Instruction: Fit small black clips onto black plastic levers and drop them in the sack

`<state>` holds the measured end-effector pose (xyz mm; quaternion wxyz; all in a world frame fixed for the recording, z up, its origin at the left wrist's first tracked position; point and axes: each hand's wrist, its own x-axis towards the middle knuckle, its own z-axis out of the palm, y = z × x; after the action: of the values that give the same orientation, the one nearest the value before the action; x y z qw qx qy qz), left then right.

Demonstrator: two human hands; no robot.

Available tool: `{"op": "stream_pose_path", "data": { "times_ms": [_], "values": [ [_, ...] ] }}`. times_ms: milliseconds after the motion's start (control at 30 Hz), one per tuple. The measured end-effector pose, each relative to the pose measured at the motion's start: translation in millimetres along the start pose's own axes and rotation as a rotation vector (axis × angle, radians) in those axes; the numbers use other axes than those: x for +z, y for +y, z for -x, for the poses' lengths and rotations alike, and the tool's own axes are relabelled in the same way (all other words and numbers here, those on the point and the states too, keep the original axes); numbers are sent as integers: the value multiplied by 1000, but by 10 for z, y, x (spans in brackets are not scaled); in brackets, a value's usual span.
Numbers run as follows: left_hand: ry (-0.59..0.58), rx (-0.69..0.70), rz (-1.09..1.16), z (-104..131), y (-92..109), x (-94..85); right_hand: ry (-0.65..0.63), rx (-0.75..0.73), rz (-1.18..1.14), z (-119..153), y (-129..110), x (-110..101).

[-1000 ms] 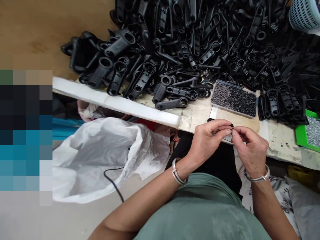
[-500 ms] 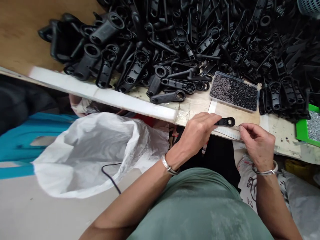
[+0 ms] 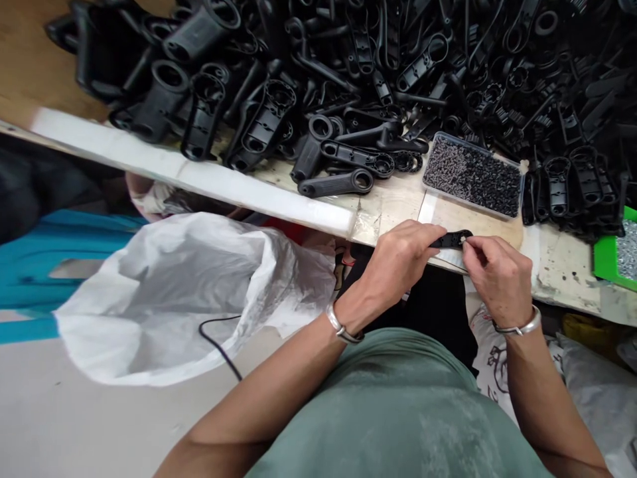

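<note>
Right of the frame's centre, the left hand (image 3: 405, 252) is clamping 1 end of a black part (image 3: 449, 239) near the table (image 3: 565, 269) edge. The right hand (image 3: 502, 272) is meeting the other end; whether it is pinching anything, I cannot tell. A clear box (image 3: 468, 202) is sitting above them in the frame.

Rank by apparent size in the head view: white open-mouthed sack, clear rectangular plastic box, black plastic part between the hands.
1. White open-mouthed sack
2. Clear rectangular plastic box
3. Black plastic part, partly hidden by the left hand
</note>
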<state>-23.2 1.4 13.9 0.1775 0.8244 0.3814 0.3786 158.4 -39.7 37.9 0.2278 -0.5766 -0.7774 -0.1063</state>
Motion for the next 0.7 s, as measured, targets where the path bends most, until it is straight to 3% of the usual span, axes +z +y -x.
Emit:
{"op": "stream_pose_path", "data": {
  "times_ms": [133, 333, 467, 600, 700],
  "values": [
    [6, 0, 12, 1, -2, 8, -59, -6, 61, -33, -60, -25],
    [-20, -21, 23, 4, 6, 18, -271, 45, 192, -112, -204, -118],
    [-24, -35, 44, 0, 8, 20, -358, 119, 15, -163, -166, -174],
    [-23, -39, 37, 1, -2, 34, -388, 356, -253, -220, -75, -190],
    [-8, -24, 37, 6, -12, 45, -415, 409, -201, -257, -74, -174]
  ]
}}
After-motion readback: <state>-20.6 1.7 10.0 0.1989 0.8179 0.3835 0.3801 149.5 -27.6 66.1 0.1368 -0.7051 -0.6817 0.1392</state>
